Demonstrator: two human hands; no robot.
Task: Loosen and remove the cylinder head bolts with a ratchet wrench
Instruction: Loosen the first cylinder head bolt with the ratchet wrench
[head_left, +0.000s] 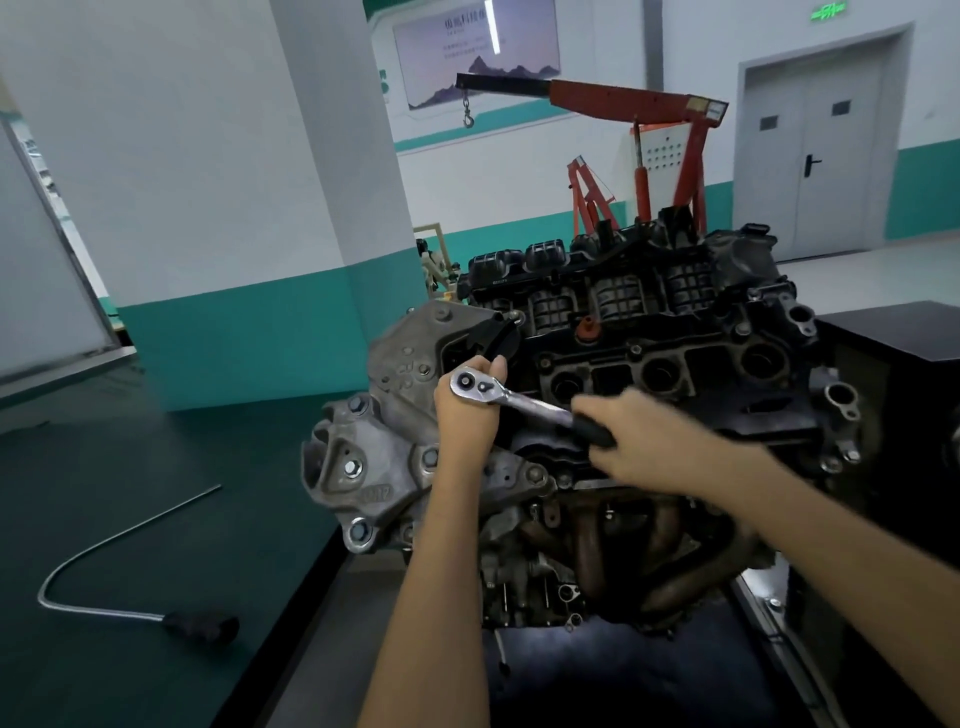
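A dirty engine with its cylinder head (649, 358) stands in front of me. A chrome ratchet wrench (519, 397) lies across the head's near left end. My left hand (467, 410) cups under the ratchet's round head, fingers curled around it. My right hand (639, 441), blurred, grips the black handle at the wrench's right end. The socket and the bolt under the ratchet head are hidden by my left hand.
A bent metal bar with a black grip (130, 603) lies on the dark floor mat at the left. A red engine crane (639, 104) stands behind the engine. A black cabinet (893, 332) is at the right, a white and teal pillar (234, 208) at the left.
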